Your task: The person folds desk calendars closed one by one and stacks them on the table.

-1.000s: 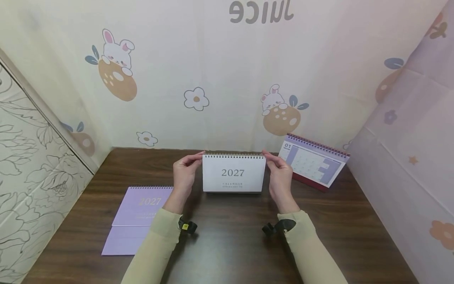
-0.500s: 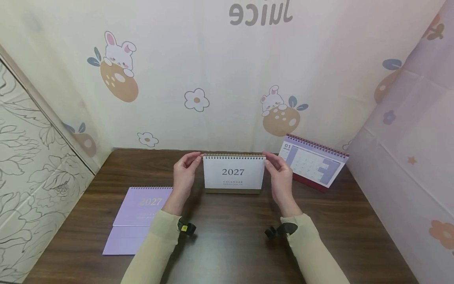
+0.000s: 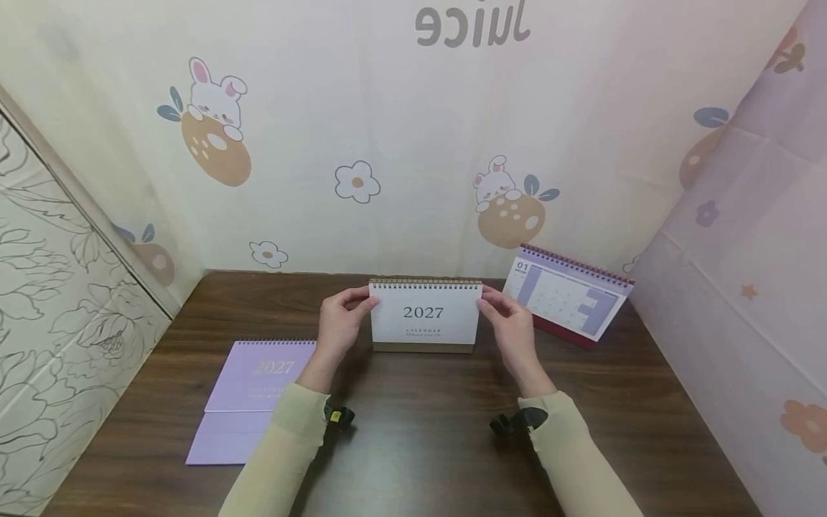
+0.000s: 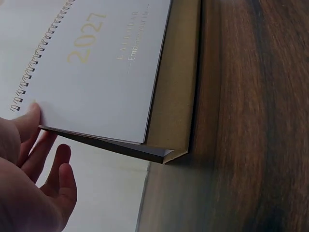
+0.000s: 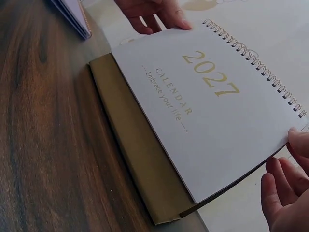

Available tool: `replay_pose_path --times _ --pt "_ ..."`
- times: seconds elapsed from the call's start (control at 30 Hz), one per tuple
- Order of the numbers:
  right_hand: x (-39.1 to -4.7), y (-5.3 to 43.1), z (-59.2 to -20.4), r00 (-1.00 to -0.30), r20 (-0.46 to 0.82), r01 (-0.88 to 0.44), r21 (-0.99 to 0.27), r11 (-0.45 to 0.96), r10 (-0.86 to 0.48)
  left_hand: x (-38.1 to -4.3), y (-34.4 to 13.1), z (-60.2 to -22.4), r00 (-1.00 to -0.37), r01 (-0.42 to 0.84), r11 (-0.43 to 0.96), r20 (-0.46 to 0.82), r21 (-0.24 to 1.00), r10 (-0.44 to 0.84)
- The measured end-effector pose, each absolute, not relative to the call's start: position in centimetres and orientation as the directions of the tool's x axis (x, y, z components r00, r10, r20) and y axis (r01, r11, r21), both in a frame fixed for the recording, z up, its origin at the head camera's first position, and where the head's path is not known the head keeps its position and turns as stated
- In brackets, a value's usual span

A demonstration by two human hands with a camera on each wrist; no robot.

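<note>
A white 2027 desk calendar (image 3: 423, 312) with a brown base strip and a spiral binding along its top stands upright near the back of the table. My left hand (image 3: 340, 317) pinches its left edge near the upper corner, thumb in front and fingers behind. At the opposite edge, my right hand (image 3: 510, 323) pinches it the same way; the right wrist view shows that thumb on the cover. Seen from the left wrist, the calendar's folded stand (image 4: 174, 72) reaches the tabletop.
On the left lies a purple 2027 calendar (image 3: 226, 402), flat and partly hidden by the left forearm. Another desk calendar (image 3: 568, 294), with a lilac month page and dark red base, stands angled at the back right. A printed curtain (image 3: 413, 129) hangs behind the wooden table (image 3: 420, 445).
The white calendar has tilted back, so its brown base strip now shows under the cover. Both hands have shifted slightly down its side edges, thumbs now on the front.
</note>
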State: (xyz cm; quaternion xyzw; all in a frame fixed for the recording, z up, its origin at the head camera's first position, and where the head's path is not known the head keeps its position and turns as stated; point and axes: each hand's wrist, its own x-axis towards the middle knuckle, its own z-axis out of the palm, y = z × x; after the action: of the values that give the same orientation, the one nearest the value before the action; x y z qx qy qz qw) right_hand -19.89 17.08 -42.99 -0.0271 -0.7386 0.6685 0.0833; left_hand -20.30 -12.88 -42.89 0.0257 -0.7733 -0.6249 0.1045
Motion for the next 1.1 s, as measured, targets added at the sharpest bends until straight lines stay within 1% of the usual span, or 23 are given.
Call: replay_pose_path --times 0.17,0.33,0.43,0.57,0.67,0.83,0.93,1.1 --pt "-20.2 17.4 -43.2 -0.989 0.091 -0.075 -0.988 0.138 0.119 -20.4 -13.0 -43.0 -0.975 0.1 0.253 0.146 0.962 -0.168" --pt "-20.4 18.1 -43.4 -0.996 0.078 -0.065 -0.973 0.221 0.052 -20.3 -13.4 -42.9 -0.979 0.112 0.315 0.159 0.942 -0.126" --pt "-20.4 18.5 -43.5 -0.996 0.085 -0.082 -0.956 0.282 0.001 -20.3 -13.8 -42.9 -0.983 0.127 0.414 0.169 0.901 -0.068" --pt "-20.5 19.0 -43.8 -0.994 0.096 -0.11 -0.926 0.361 -0.054 -20.3 -14.3 -43.1 -0.983 0.173 0.587 0.18 0.791 0.047" --pt "-20.5 19.3 -44.0 -0.991 0.098 -0.126 -0.892 0.435 -0.087 -20.4 -14.7 -43.1 -0.979 0.204 0.668 0.167 0.716 0.121" --pt "-20.6 19.3 -44.2 -0.987 0.097 -0.152 -0.833 0.532 -0.131 -20.7 -15.1 -42.7 -0.971 0.24 0.721 0.155 0.65 0.183" --pt "-20.4 19.2 -44.1 -0.986 0.102 -0.156 -0.828 0.538 -0.13 -20.6 -15.1 -42.3 -0.968 0.25 0.738 0.153 0.627 0.198" --pt "-19.5 19.1 -43.4 -0.986 0.121 -0.164 -0.826 0.54 -0.114 -19.8 -15.1 -41.6 -0.968 0.25 0.739 0.156 0.626 0.196"
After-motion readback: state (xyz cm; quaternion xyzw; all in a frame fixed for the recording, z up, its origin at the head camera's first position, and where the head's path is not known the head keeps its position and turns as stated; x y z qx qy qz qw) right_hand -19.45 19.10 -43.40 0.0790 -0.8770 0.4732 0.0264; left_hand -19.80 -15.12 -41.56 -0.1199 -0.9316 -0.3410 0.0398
